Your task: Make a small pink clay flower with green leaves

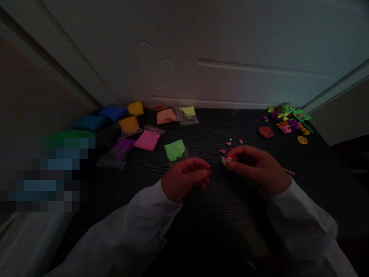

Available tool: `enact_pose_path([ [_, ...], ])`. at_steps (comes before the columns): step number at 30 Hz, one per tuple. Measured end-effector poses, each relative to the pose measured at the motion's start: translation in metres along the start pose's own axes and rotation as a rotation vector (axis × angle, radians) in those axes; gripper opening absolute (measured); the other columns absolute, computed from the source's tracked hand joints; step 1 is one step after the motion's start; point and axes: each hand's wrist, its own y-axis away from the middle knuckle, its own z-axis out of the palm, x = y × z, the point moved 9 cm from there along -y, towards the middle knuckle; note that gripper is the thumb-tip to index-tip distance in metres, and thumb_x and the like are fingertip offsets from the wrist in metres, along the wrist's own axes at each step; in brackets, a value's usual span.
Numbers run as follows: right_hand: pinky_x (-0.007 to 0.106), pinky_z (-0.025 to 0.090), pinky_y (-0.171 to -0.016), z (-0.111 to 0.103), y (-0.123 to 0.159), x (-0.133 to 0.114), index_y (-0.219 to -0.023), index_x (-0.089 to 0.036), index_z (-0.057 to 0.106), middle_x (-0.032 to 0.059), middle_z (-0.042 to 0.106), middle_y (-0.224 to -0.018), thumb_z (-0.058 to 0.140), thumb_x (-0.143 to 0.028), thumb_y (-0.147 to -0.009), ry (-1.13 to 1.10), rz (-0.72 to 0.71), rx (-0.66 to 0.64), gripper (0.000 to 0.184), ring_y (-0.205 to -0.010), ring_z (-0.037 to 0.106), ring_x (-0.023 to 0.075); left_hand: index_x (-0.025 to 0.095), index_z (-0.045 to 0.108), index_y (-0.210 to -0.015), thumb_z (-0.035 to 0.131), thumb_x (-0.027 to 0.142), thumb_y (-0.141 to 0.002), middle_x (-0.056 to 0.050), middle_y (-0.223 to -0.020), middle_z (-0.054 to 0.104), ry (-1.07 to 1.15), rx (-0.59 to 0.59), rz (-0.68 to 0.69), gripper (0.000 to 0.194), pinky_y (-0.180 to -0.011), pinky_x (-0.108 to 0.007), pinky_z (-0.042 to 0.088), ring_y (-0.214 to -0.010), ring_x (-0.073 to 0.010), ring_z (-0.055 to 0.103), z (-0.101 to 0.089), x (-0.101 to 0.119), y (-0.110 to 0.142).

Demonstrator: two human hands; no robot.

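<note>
My right hand [259,167] pinches a small pink and pale-green clay piece [226,159], shaped like a flower, between thumb and fingertips. To its left, my left hand [187,177] is held over the dark tabletop with its fingers curled toward the thumb. Whatever those fingers may hold is too dark and small to make out. Tiny pink and green clay bits [228,144] lie just beyond the right hand. Light-green modelling clay [174,150] in a clear bag rests right behind the left hand.
Bags of pink clay [148,139], purple clay [123,148], orange clay [128,125] and blue clay [112,112] line the left side. At the far right sit colourful clay flowers [288,115] and a flat red clay piece [265,132]. A white panel [245,88] closes off the back.
</note>
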Motion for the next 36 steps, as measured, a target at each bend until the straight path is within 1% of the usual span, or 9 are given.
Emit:
enact_pose_path([
  [4, 0.022, 0.043, -0.057, 0.032, 0.003, 0.001, -0.076, -0.021, 0.055, -0.0025, 0.056, -0.067, 0.06, -0.025, -0.066, -0.233, 0.029, -0.149, 0.012, -0.061, 0.053, 0.0087, 0.013, 0.055, -0.074, 0.064, 0.012, -0.057, -0.001, -0.066, 0.059, 0.099, -0.122, 0.001, 0.019, -0.051, -0.022, 0.043, -0.057, -0.0112, 0.056, 0.017, -0.007, 0.004],
  [8, 0.024, 0.045, -0.056, 0.046, 0.005, 0.003, -0.077, -0.023, 0.053, -0.0029, 0.055, -0.066, 0.059, -0.024, -0.067, -0.295, 0.054, -0.199, 0.011, -0.06, 0.054, 0.0097, 0.013, 0.053, -0.071, 0.065, 0.01, -0.056, 0.0, -0.062, 0.059, 0.172, -0.132, 0.046, 0.02, -0.051, -0.021, 0.043, -0.055, -0.0096, 0.056, 0.019, -0.002, 0.006],
  [11, 0.025, 0.046, -0.056, 0.045, 0.005, 0.004, -0.078, -0.023, 0.053, -0.0024, 0.055, -0.067, 0.059, -0.025, -0.067, -0.274, 0.043, -0.173, 0.012, -0.061, 0.055, 0.0106, 0.013, 0.053, -0.071, 0.064, 0.008, -0.057, 0.0, -0.063, 0.059, 0.191, -0.124, 0.049, 0.018, -0.051, -0.021, 0.043, -0.055, -0.0092, 0.056, 0.017, -0.001, 0.005],
  [16, 0.024, 0.045, -0.054, 0.038, 0.004, 0.0, -0.078, -0.023, 0.055, -0.0011, 0.055, -0.068, 0.061, -0.027, -0.065, -0.14, 0.009, -0.114, 0.015, -0.061, 0.053, 0.0108, 0.012, 0.054, -0.07, 0.064, 0.009, -0.056, 0.001, -0.065, 0.059, 0.206, -0.096, 0.036, 0.018, -0.051, -0.021, 0.044, -0.055, -0.0088, 0.056, 0.014, -0.002, 0.003],
  [23, 0.023, 0.043, -0.054, 0.031, 0.004, -0.003, -0.085, -0.028, 0.056, -0.0027, 0.056, -0.069, 0.059, -0.026, -0.067, -0.091, -0.041, -0.047, 0.019, -0.06, 0.053, 0.0097, 0.011, 0.054, -0.069, 0.062, 0.007, -0.057, 0.0, -0.063, 0.06, 0.213, -0.084, 0.028, 0.015, -0.051, -0.021, 0.044, -0.055, -0.0087, 0.056, 0.015, 0.0, 0.003],
  [25, 0.024, 0.044, -0.056, 0.03, 0.005, -0.006, -0.086, -0.028, 0.056, -0.0022, 0.057, -0.071, 0.059, -0.026, -0.067, -0.031, -0.067, -0.034, 0.019, -0.062, 0.053, 0.0102, 0.011, 0.054, -0.07, 0.061, 0.007, -0.058, 0.0, -0.063, 0.06, 0.213, -0.088, 0.021, 0.014, -0.052, -0.021, 0.044, -0.055, -0.0087, 0.056, 0.014, 0.0, 0.003],
  [30, 0.031, 0.042, -0.071, 0.027, 0.007, -0.016, -0.084, -0.027, 0.058, -0.0003, 0.058, -0.08, 0.058, -0.026, -0.068, 0.152, -0.149, 0.012, 0.016, -0.075, 0.053, 0.0134, 0.01, 0.054, -0.071, 0.059, 0.006, -0.06, 0.0, -0.062, 0.06, 0.203, -0.09, 0.018, 0.013, -0.051, -0.02, 0.044, -0.055, -0.0085, 0.055, 0.012, -0.001, 0.002],
  [32, 0.031, 0.042, -0.071, 0.027, 0.007, -0.016, -0.082, -0.027, 0.058, -0.0003, 0.059, -0.08, 0.058, -0.027, -0.068, 0.146, -0.147, 0.01, 0.014, -0.076, 0.053, 0.0134, 0.01, 0.055, -0.071, 0.059, 0.006, -0.06, 0.0, -0.061, 0.06, 0.2, -0.097, 0.021, 0.012, -0.051, -0.019, 0.043, -0.055, -0.0081, 0.055, 0.012, -0.001, 0.001],
  [36, 0.027, 0.044, -0.063, 0.03, 0.006, -0.013, -0.082, -0.025, 0.058, 0.0004, 0.059, -0.078, 0.057, -0.027, -0.069, 0.051, -0.113, -0.02, 0.012, -0.072, 0.054, 0.0123, 0.011, 0.055, -0.073, 0.059, 0.008, -0.061, 0.0, -0.064, 0.06, 0.189, -0.111, 0.006, 0.013, -0.052, -0.02, 0.044, -0.056, -0.008, 0.056, 0.013, -0.002, 0.001],
])
